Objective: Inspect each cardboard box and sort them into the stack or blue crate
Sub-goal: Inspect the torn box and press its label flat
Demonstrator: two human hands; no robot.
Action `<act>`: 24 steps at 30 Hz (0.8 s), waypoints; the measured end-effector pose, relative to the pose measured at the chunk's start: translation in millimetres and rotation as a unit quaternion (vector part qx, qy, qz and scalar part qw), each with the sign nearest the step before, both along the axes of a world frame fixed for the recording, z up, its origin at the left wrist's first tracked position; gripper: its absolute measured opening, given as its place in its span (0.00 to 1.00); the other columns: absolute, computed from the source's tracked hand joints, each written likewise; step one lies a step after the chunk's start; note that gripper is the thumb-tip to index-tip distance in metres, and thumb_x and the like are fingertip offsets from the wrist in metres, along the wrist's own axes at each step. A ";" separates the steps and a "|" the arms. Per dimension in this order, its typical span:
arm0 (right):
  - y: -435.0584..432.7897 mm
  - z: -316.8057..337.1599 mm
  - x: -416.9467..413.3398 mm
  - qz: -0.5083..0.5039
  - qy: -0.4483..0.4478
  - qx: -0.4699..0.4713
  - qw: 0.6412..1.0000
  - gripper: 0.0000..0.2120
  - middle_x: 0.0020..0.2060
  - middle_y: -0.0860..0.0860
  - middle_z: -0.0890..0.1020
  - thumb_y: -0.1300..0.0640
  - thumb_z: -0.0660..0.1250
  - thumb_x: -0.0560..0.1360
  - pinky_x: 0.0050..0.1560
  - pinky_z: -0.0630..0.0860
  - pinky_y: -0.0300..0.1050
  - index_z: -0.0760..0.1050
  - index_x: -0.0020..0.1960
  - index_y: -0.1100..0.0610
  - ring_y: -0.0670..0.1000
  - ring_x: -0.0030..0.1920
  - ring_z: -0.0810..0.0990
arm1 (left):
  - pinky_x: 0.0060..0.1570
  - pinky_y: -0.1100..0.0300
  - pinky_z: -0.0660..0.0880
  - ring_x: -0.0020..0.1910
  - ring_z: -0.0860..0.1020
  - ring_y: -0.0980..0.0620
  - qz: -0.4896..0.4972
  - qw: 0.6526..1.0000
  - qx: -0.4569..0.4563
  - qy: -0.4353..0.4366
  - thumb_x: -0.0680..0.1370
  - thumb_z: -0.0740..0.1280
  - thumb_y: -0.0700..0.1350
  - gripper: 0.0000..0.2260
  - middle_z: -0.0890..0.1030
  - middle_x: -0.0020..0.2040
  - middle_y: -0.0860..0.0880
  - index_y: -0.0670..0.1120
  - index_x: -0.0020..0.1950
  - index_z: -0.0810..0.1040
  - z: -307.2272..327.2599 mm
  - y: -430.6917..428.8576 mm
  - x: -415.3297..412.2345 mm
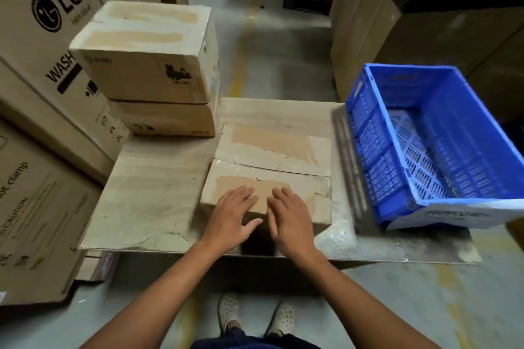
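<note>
Touching cardboard box [272,150], left hand [231,217], right hand [292,221], fingers straight

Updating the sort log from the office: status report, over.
Both open: left hand and right hand flat on cardboard box. Box not yet sorted, lying between two-box stack and blue crate. Nothing seen in the way.

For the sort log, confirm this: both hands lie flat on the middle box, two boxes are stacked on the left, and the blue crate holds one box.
Wrong on one point: the head view shows the blue crate holding no box. The rest stands: left hand and right hand lie flat on the middle box, and the stack of two boxes stands on the left.
</note>
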State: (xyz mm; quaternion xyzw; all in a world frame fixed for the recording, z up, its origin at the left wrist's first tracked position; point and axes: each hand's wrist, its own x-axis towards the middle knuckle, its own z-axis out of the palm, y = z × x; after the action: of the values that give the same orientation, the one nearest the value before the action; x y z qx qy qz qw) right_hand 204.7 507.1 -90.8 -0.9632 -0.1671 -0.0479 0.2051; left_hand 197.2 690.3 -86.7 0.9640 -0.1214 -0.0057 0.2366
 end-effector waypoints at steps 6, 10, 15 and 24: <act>17.0 17.1 21.6 0.061 0.016 -0.061 0.996 0.15 0.67 0.55 0.78 0.53 0.60 0.80 0.71 0.68 0.57 0.78 0.62 0.56 0.58 0.71 0.72 | 0.77 0.54 0.52 0.79 0.60 0.49 -0.011 0.996 0.084 0.015 0.78 0.53 0.58 0.30 0.65 0.78 0.48 0.46 0.76 0.69 19.2 17.7 13.4; 46.2 21.0 29.4 0.118 0.069 -0.081 0.987 0.25 0.76 0.57 0.68 0.50 0.53 0.79 0.75 0.60 0.63 0.69 0.74 0.54 0.63 0.78 0.62 | 0.77 0.56 0.52 0.80 0.57 0.51 0.067 0.994 0.075 0.031 0.77 0.45 0.59 0.34 0.62 0.80 0.47 0.44 0.78 0.66 22.6 29.4 18.6; 55.4 10.7 28.5 0.105 0.072 -0.087 0.988 0.26 0.76 0.55 0.69 0.47 0.49 0.81 0.75 0.61 0.63 0.67 0.77 0.51 0.62 0.77 0.63 | 0.76 0.57 0.54 0.79 0.59 0.51 0.087 0.992 0.075 0.050 0.83 0.55 0.50 0.23 0.65 0.79 0.47 0.43 0.77 0.68 27.5 19.1 25.4; 5.2 13.5 34.3 -0.079 0.051 -0.075 0.993 0.21 0.72 0.56 0.73 0.45 0.53 0.80 0.70 0.65 0.67 0.75 0.67 0.49 0.58 0.74 0.69 | 0.79 0.51 0.50 0.81 0.53 0.49 -0.101 0.987 0.120 0.033 0.85 0.53 0.54 0.23 0.58 0.81 0.48 0.49 0.80 0.62 25.4 -8.0 67.2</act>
State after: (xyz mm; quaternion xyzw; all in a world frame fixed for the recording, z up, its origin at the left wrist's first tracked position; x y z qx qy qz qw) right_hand 239.0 512.3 -77.4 -0.9872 -0.0833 -0.0021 0.1360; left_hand 264.4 682.3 -61.3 0.9673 -0.2091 -0.0757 0.1217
